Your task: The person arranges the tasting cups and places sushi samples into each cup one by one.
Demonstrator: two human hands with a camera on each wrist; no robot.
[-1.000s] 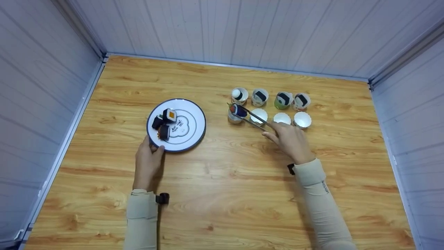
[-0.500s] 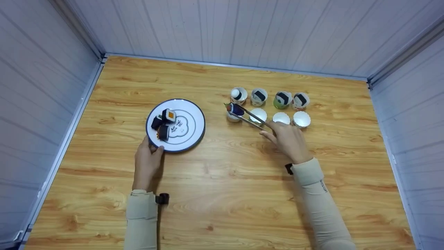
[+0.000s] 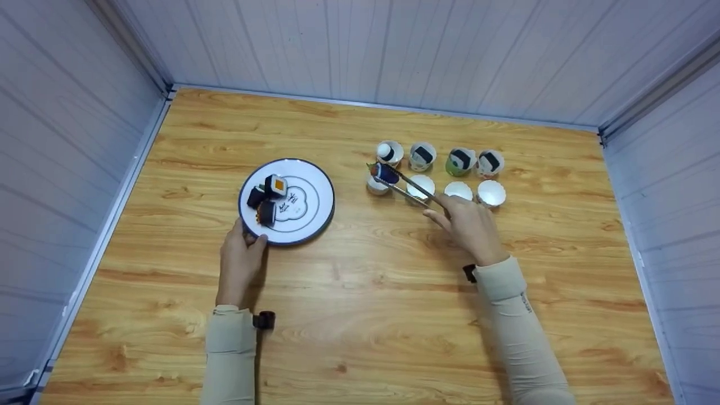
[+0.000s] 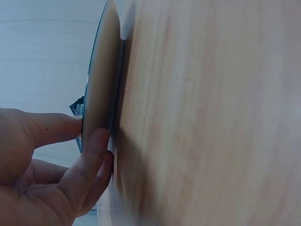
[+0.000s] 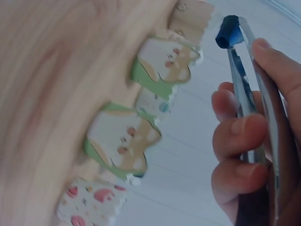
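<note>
In the head view my left hand [image 3: 241,261] grips the near-left rim of a white, blue-edged plate [image 3: 306,225]. In the left wrist view the thumb lies over the rim and fingers are beneath. Toy sushi pieces [image 3: 275,186] sit on the plate's left part. My right hand [image 3: 471,228] holds metal tongs [image 3: 419,190], whose tips pinch a dark-wrapped sushi roll [image 3: 387,174] with an orange and green end. In the head view the roll overlaps the mouth of the front-left paper cup [image 3: 378,187]. The right wrist view shows the roll [image 5: 229,34] beyond the cup rims.
Two rows of paper cups stand at the right. The back row [image 3: 422,163] holds black-and-white sushi pieces; the other front cups [image 3: 490,194] show white insides. Bare wooden table [image 3: 349,315] lies between plate and cups. Panel walls [image 3: 360,50] enclose the back and sides.
The tongs and roll shift slightly left, then a little toward the back over the front-left cup. That cup appears slightly farther back as well. My left hand and the plate stay in place.
</note>
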